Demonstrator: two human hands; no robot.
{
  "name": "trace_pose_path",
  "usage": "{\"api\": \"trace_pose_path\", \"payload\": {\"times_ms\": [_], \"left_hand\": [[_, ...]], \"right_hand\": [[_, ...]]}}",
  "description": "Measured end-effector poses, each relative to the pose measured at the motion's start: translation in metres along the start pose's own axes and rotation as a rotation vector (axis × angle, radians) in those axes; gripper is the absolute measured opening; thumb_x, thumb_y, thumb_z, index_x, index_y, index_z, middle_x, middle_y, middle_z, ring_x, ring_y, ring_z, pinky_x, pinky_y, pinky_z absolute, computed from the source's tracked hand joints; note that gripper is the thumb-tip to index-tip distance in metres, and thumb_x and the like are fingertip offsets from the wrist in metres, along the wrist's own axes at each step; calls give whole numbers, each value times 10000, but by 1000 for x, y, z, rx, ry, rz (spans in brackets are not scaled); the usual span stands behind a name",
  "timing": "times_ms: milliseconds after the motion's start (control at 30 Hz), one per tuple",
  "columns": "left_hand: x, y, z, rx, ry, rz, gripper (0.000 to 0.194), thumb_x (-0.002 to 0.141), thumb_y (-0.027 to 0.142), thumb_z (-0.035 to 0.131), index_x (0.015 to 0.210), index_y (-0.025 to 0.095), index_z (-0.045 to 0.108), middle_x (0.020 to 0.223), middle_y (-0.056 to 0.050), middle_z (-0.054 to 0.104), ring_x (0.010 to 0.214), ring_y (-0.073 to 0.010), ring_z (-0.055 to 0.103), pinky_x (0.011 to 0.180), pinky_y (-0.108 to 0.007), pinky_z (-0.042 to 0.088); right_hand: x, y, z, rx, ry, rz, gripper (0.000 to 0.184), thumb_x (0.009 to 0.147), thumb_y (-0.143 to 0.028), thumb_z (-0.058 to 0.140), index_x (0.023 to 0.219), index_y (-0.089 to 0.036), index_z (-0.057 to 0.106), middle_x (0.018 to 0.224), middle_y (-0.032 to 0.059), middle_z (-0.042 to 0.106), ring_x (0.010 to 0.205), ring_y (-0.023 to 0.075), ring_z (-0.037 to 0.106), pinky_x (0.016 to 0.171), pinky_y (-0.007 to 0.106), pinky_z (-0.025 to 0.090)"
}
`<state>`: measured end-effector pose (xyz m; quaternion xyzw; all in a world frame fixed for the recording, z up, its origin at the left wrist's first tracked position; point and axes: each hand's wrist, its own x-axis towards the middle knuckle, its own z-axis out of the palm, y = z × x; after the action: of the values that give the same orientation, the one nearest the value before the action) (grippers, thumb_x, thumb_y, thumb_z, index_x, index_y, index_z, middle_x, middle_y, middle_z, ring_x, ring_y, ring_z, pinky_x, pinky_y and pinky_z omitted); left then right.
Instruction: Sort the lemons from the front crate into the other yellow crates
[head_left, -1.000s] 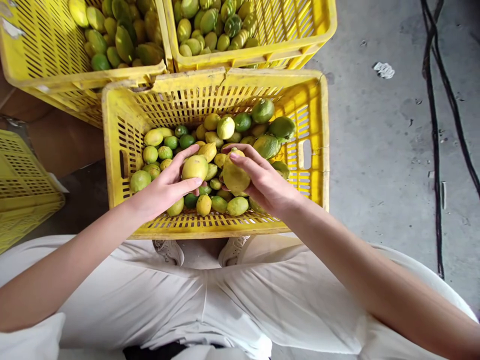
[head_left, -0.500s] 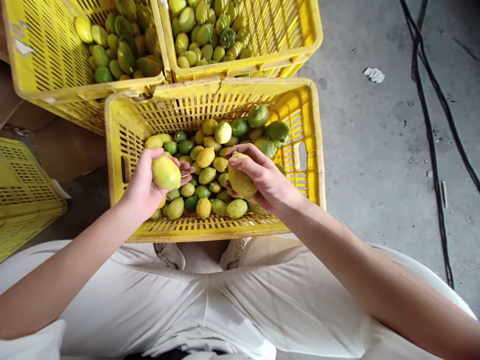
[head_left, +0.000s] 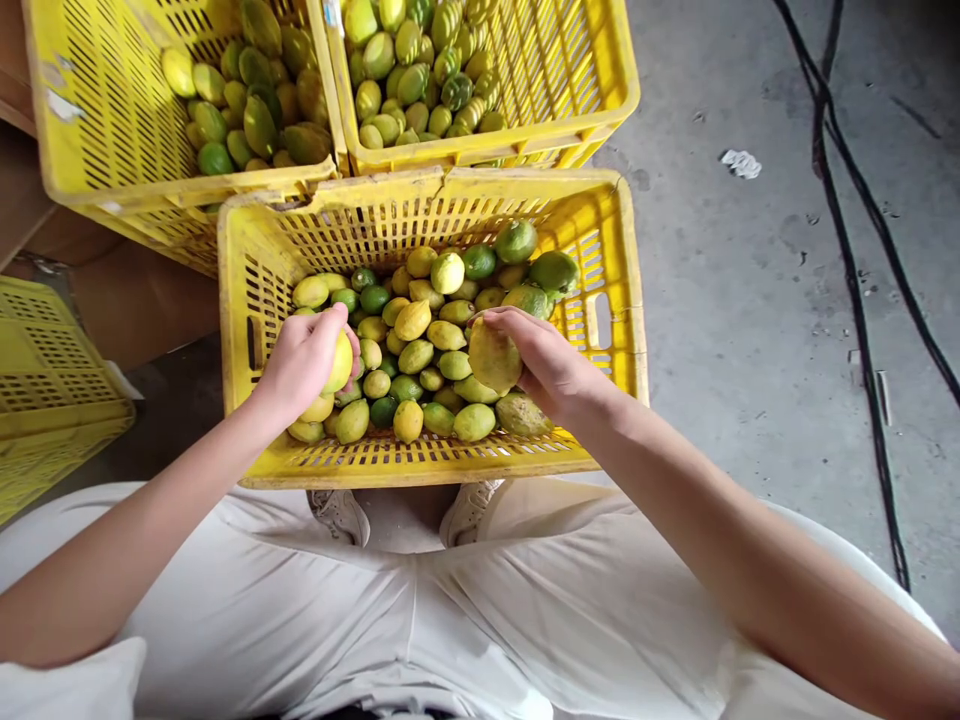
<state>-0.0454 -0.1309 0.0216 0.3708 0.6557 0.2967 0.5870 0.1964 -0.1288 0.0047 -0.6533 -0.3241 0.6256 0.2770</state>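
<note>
My left hand (head_left: 304,358) is closed round a bright yellow-green lemon (head_left: 340,362), over the left part of the front yellow crate (head_left: 435,475). The back of that hand faces up and covers part of the fruit. Over the right part of the crate, my right hand (head_left: 547,360) grips a larger, duller yellow lemon (head_left: 495,357) between thumb and fingers; most of its fingers are hidden. Beneath both hands lie many loose lemons (head_left: 415,357), yellow to green. Bigger dark green fruits (head_left: 553,272) rest toward the crate's right end.
Behind stand two more yellow crates, the left one (head_left: 90,180) and the right one (head_left: 525,150), both holding green-yellow fruit. Another yellow crate (head_left: 60,390) is at far left. Black cables (head_left: 847,250) and a crumpled white scrap (head_left: 741,164) lie on the grey floor.
My left hand has turned over from palm up to back up, keeping its lemon. My right hand has shifted slightly right and down, still gripping its lemon. The view has moved a little.
</note>
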Motion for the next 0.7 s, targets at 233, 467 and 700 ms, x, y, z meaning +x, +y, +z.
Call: {"api": "trace_pose_path", "payload": {"times_ms": [233, 467, 700], "left_hand": [[4, -4, 3, 39, -27, -44, 425, 932, 461, 588, 583, 220, 560, 455, -34, 579, 354, -147, 517, 391, -251, 414], [9, -1, 2, -43, -88, -301, 476, 896, 656, 564, 700, 223, 600, 489, -44, 583, 390, -176, 553, 399, -269, 426], [6, 12, 1, -108, -132, -315, 253, 811, 408, 639, 670, 198, 645, 639, -72, 667, 491, -174, 583, 450, -283, 456]], "right_hand": [[2, 3, 6, -121, 99, -16, 213, 739, -433, 678, 798, -239, 613, 720, -21, 585, 680, 165, 524, 579, 286, 403], [7, -4, -4, -91, 28, -70, 240, 791, -467, 665, 847, -234, 670, 884, 51, 664, 833, 219, 589, 669, 315, 460], [7, -13, -8, 92, 67, -25, 145, 763, -355, 697, 731, -220, 654, 774, 40, 655, 650, 161, 557, 514, 264, 452]]}}
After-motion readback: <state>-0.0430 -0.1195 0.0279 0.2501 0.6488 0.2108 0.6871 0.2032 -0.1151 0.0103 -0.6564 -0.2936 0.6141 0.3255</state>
